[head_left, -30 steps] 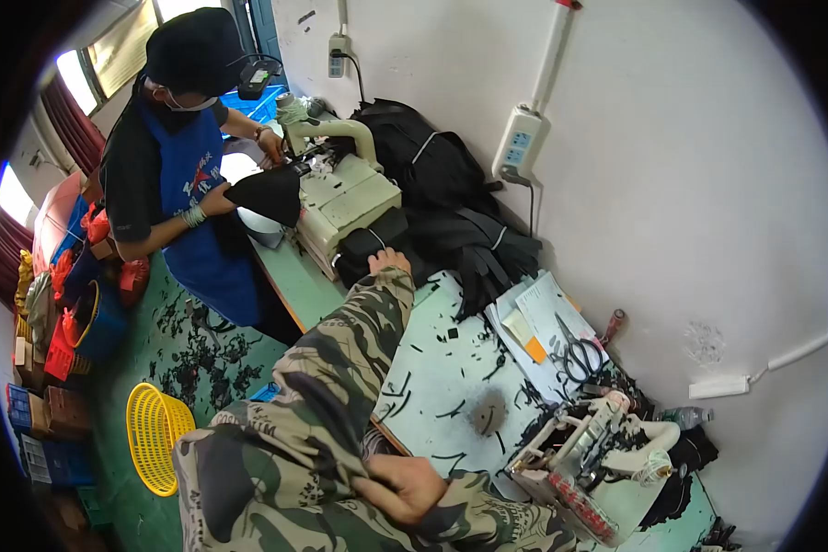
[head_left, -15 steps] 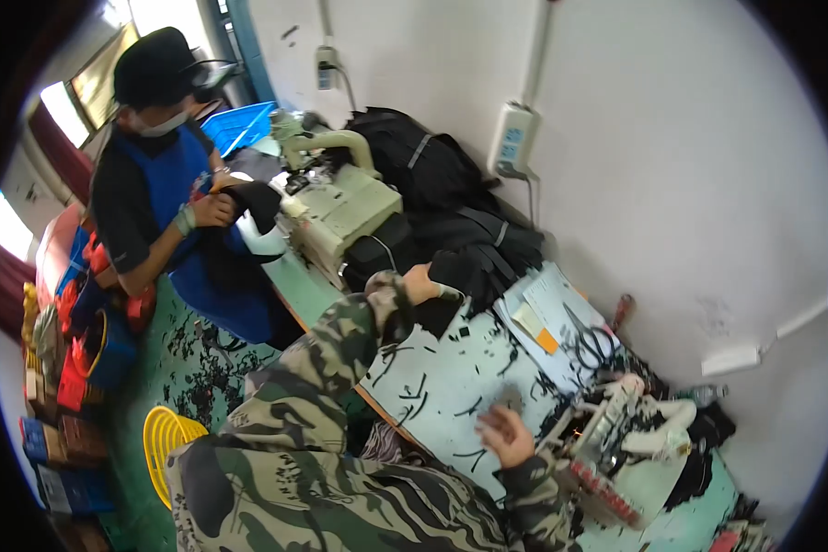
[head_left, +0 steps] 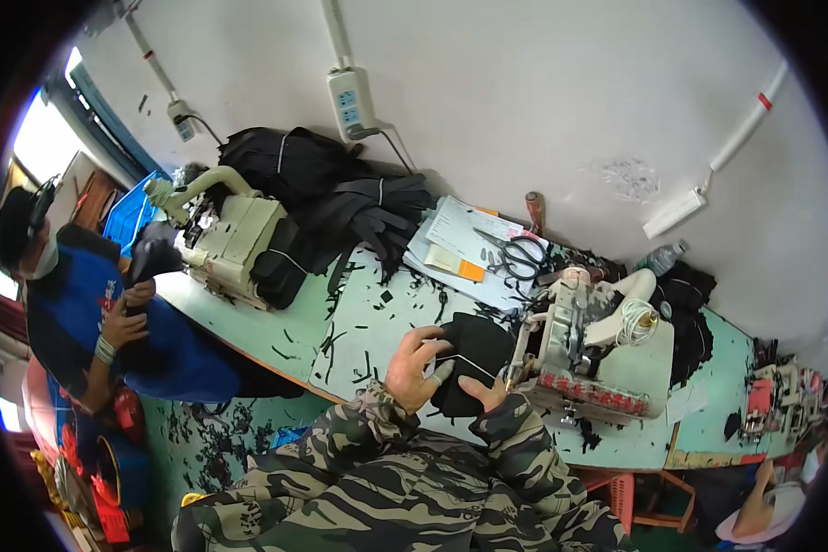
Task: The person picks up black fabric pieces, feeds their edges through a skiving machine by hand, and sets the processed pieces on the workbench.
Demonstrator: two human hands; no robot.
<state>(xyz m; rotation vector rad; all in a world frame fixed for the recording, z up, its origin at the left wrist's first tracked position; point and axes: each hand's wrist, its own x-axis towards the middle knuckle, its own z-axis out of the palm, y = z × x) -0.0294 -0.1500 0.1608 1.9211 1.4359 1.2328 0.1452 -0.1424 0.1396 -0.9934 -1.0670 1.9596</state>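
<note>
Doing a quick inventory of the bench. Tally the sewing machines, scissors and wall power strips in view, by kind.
Sewing machines: 2, one at the hands and one by the co-worker
Scissors: 1, on the papers
Wall power strips: 2, one and another
Total: 5

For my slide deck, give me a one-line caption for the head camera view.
Both hands, left hand and right hand, press black fabric flat beside a sewing machine.

Black fabric piece [head_left: 477,354], pale green table [head_left: 248,322], camouflage sleeves [head_left: 515,442], cream sewing machine [head_left: 598,359].
</note>
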